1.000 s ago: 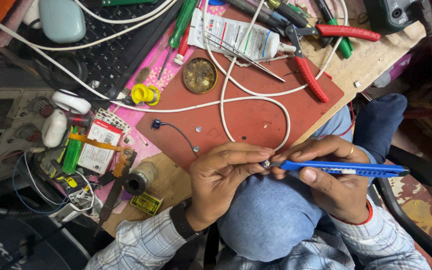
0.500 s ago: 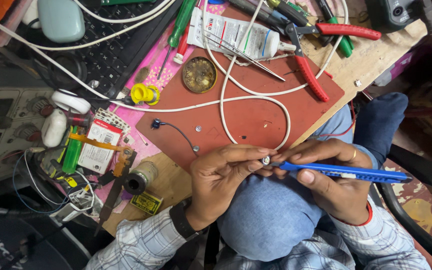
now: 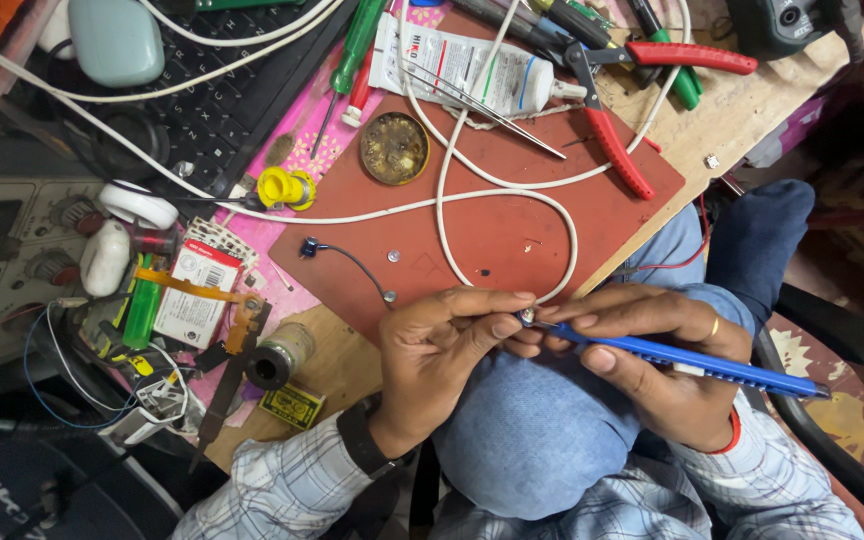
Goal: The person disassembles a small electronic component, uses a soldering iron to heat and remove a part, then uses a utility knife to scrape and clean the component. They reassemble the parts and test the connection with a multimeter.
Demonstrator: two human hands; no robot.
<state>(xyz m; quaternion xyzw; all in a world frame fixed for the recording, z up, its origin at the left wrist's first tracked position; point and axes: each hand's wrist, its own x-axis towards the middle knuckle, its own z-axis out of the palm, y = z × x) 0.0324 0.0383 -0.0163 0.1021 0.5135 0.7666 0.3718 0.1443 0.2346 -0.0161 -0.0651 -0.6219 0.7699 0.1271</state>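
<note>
Left hand [image 3: 442,350] pinches a small metal part [image 3: 526,316] against the blue screwdriver [image 3: 682,357] gripped in right hand [image 3: 652,365].

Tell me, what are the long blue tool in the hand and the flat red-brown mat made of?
Long blue tool, held in the right hand: probably plastic, since its handle is evenly coloured with a slight sheen. Flat red-brown mat: likely rubber or silicone, matte and smooth, lying flat on the bench.
</note>
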